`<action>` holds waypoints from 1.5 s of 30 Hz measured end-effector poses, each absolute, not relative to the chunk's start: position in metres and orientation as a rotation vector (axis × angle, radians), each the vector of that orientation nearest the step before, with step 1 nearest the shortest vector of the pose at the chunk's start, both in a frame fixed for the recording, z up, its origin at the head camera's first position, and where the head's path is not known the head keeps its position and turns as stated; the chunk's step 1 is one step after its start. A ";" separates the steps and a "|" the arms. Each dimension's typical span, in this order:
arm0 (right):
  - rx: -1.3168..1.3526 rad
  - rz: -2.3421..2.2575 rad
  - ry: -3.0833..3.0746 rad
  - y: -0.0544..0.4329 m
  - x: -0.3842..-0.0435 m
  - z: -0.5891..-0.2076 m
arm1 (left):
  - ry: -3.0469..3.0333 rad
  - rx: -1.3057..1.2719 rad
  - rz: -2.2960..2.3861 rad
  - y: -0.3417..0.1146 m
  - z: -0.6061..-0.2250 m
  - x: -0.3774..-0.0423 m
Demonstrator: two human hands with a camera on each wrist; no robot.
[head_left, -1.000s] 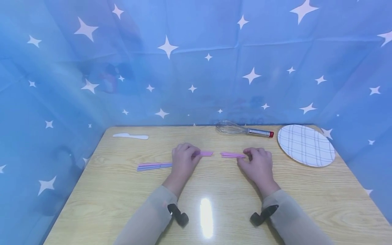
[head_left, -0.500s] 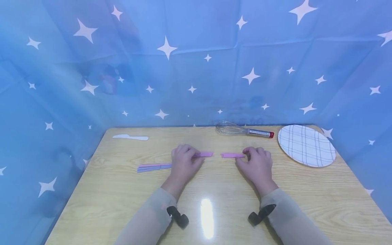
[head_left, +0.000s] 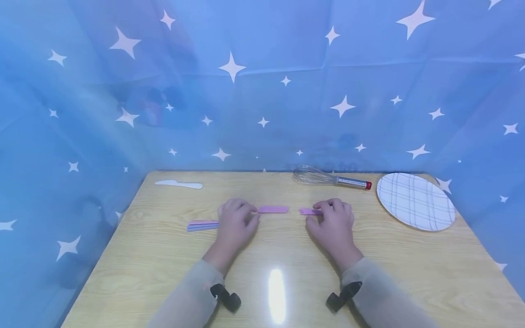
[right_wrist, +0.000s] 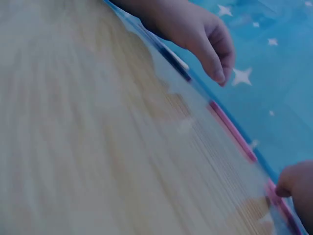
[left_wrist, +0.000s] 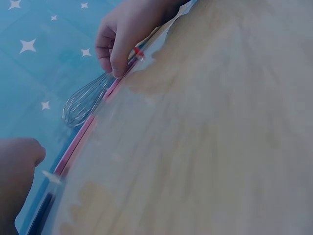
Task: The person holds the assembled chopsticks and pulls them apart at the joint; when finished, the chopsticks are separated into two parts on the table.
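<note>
Two bundles of thin pink sticks lie end to end with a gap between them, mid-table. The left bundle of pink sticks (head_left: 273, 209) lies just past the fingertips of my left hand (head_left: 234, 228); those fingers are loosely bent and, in the right wrist view, stand apart from it. My right hand (head_left: 334, 228) pinches the right bundle of pink sticks (head_left: 307, 212) between thumb and fingers, hiding its far end. Under and beside my left wrist, a fan of pink and blue sticks (head_left: 202, 225) is partly covered by that hand.
A white knife (head_left: 178, 184) lies at the back left of the wooden table (head_left: 143, 273). At the back right are a wire whisk (head_left: 332, 178) with a red end and a white checked plate (head_left: 416, 201). A blue star-patterned curtain (head_left: 262, 95) stands behind.
My left hand has let go of the left pink bundle and drawn back to the left. My right hand has slid left along its bundle. The head view has shifted slightly.
</note>
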State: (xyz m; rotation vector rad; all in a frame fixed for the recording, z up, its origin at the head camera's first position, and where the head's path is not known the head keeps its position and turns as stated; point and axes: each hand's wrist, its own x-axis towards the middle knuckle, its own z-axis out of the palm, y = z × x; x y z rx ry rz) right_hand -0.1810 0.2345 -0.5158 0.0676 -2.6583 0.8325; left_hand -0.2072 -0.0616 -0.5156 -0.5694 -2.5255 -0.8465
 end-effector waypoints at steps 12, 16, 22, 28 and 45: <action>0.176 0.932 -2.666 0.194 -0.182 -0.517 | -2.447 -0.562 -0.840 -0.115 -0.515 -0.194; 0.200 0.939 -2.684 0.179 -0.182 -0.515 | -2.498 -0.470 -0.866 -0.131 -0.517 -0.186; 0.296 0.901 -2.669 0.152 -0.183 -0.516 | -2.503 -0.394 -0.878 -0.152 -0.521 -0.179; 0.383 0.834 -2.677 0.127 -0.182 -0.519 | -2.530 -0.311 -0.900 -0.165 -0.525 -0.182; 0.505 0.800 -2.697 0.056 -0.185 -0.516 | -2.691 -0.181 -0.906 -0.174 -0.529 -0.184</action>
